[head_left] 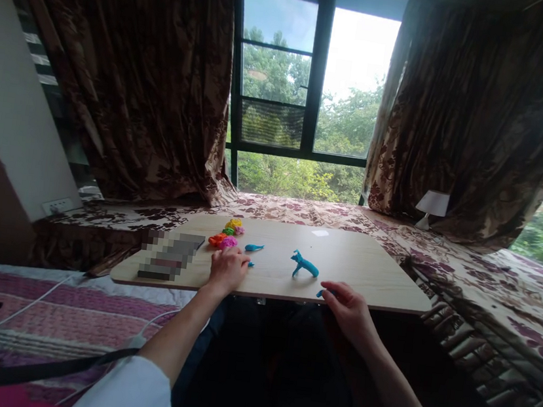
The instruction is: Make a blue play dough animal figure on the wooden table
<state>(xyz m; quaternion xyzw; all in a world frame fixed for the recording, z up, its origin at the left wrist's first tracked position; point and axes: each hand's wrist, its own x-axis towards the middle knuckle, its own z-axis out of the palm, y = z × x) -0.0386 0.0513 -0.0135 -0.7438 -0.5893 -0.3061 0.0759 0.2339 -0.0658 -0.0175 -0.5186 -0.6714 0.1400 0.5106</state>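
Note:
My left hand [228, 269] rests on the table at the left, its fingers curled beside a small blue clay piece [251, 264]; whether they grip it I cannot tell. Just beyond lies a longer blue clay piece [254, 247], tapered at one end. Near the front edge my right hand [347, 305] pinches a small bit of blue clay [320, 293] between thumb and fingers. Between the hands, nearer the right one, stands a blue clay figure [305, 265] with a long body and thin limbs.
Lumps of coloured clay [225, 240] in pink, orange, green and yellow sit beyond my left hand. A blurred-out dark flat object [192, 245] lies at the left of the pale wooden table [373, 262]. A white scrap [320, 233] is at the far edge; a lamp [432, 205] stands on the sill.

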